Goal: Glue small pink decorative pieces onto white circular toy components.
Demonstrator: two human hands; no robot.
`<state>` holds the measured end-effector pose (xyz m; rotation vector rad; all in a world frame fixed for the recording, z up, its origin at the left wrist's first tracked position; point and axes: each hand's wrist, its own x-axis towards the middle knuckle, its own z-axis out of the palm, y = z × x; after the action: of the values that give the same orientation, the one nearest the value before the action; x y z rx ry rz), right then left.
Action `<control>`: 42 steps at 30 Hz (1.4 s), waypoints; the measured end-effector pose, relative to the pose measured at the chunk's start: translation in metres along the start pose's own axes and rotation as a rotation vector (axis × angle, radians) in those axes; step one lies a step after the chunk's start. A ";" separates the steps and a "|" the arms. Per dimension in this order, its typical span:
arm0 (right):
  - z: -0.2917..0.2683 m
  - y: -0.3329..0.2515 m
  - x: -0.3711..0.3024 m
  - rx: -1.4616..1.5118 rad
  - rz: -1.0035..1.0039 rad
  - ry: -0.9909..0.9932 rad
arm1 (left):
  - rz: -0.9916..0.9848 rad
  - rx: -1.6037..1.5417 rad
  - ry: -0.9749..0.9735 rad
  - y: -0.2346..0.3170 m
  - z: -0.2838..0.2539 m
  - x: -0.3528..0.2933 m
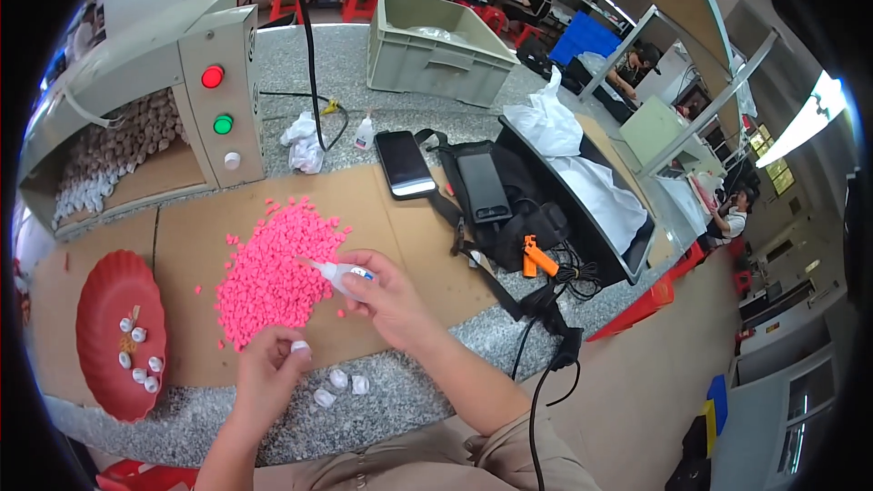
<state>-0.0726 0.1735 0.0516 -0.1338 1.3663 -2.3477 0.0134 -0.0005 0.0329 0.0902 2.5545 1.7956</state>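
Note:
Pinched in my left hand (265,373) is a small white rounded piece (300,346), low at the front edge of the pile. My right hand (393,305) grips a small clear squeeze bottle (339,274) with a pale narrow nozzle, tilted so the tip points left over a heap of small bright pink pieces (264,282). The heap lies on brown cardboard (195,345). Several similar white pieces (339,379) rest on the speckled counter just right of my left hand.
At left stands a red scalloped dish (91,345) with several white pieces, below a grey machine (218,45) with red and green buttons. Right are a phone (406,164), a black bag (523,195), an orange-handled tool (540,256) and a black tray (637,259). A grey crate (436,73) stands behind.

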 end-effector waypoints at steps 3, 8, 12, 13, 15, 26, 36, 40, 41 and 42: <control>-0.015 0.000 0.002 0.084 -0.093 0.053 | -0.271 -0.711 0.005 0.021 0.001 0.020; -0.012 -0.003 0.007 0.256 -0.126 0.099 | -0.246 -1.086 0.013 -0.006 0.009 0.027; -0.012 -0.005 0.004 0.232 -0.097 0.015 | -0.272 -1.122 -0.015 -0.015 0.009 0.028; -0.013 -0.004 0.003 0.170 -0.096 0.003 | -0.277 -1.185 -0.005 -0.015 0.009 0.028; -0.012 -0.003 0.003 0.136 -0.139 0.025 | -0.249 -1.250 -0.061 -0.015 0.006 0.027; 0.006 0.002 -0.002 0.016 -0.185 -0.018 | -0.275 -1.281 -0.017 -0.022 0.000 0.016; 0.007 0.007 -0.017 -0.382 -0.519 0.034 | -0.275 -1.324 -0.107 -0.026 0.006 0.025; 0.002 0.010 -0.015 -0.444 -0.537 0.023 | -0.264 -1.316 -0.112 -0.027 0.006 0.024; 0.000 0.009 -0.014 -0.444 -0.536 0.024 | -0.258 -1.315 -0.113 -0.026 0.006 0.024; -0.002 0.009 -0.014 -0.476 -0.547 0.026 | -0.252 -1.315 -0.113 -0.026 0.006 0.024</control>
<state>-0.0579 0.1773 0.0447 -0.6944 2.0923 -2.3696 -0.0112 -0.0020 0.0072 -0.1399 0.8490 2.7397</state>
